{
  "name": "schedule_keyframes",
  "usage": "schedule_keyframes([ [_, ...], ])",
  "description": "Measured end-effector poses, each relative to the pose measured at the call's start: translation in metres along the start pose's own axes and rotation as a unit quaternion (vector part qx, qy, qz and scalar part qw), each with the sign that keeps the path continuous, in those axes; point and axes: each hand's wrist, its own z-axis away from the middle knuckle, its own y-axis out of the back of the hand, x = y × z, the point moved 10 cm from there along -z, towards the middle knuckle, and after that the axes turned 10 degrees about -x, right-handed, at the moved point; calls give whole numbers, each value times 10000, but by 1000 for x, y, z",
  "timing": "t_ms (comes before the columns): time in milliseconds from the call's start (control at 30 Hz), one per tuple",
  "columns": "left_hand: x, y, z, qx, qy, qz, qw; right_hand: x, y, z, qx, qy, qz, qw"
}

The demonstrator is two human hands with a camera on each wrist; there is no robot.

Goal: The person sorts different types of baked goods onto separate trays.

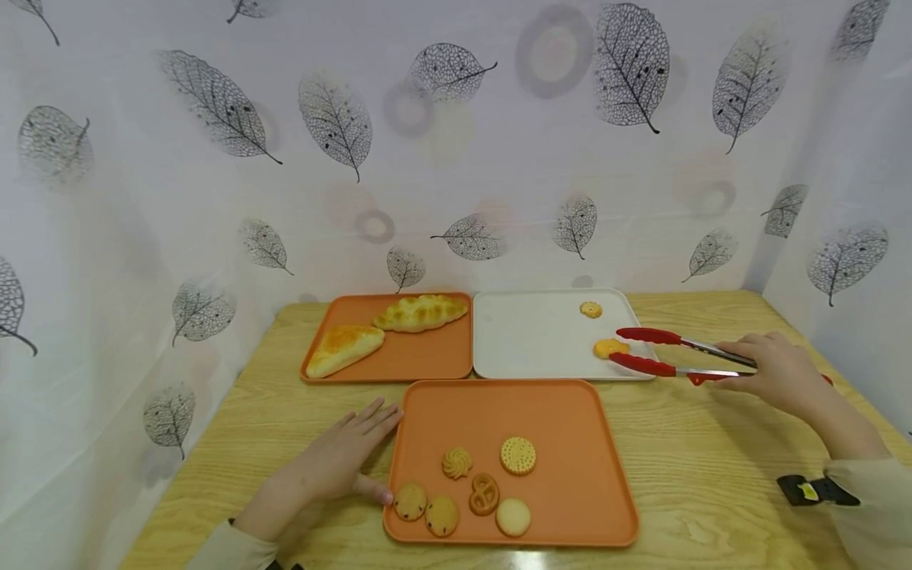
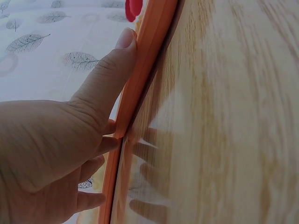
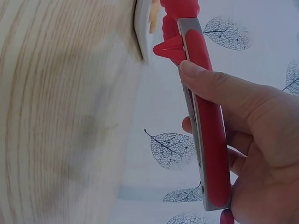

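Now the right hand (image 1: 777,372) grips the red tongs (image 1: 659,369), with their two tips spread apart. The tips are at the right side of the white tray (image 1: 534,336), which sits far back on the right. A yellow cookie (image 1: 609,347) lies on that tray, right by the near tip; I cannot tell if they touch. A smaller cookie (image 1: 590,309) lies farther back.

The left hand (image 1: 338,459) has its fingers straight and spread, and it touches the left edge of the near orange tray (image 1: 563,443). A pretzel (image 1: 484,495) and five other cookies lie on this tray. Far left, another orange tray (image 1: 427,356) holds a three-cornered bread (image 1: 345,350) and a long bread (image 1: 420,313).
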Motion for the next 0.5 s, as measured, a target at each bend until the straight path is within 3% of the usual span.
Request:
schedule_keyframes([
  [300,0,1,0,26,-16,-68,10000,-22,15,12,530,191,-172,9983],
  [500,0,0,-1,30,-10,-57,10000,-50,24,19,941,694,-226,9929],
])
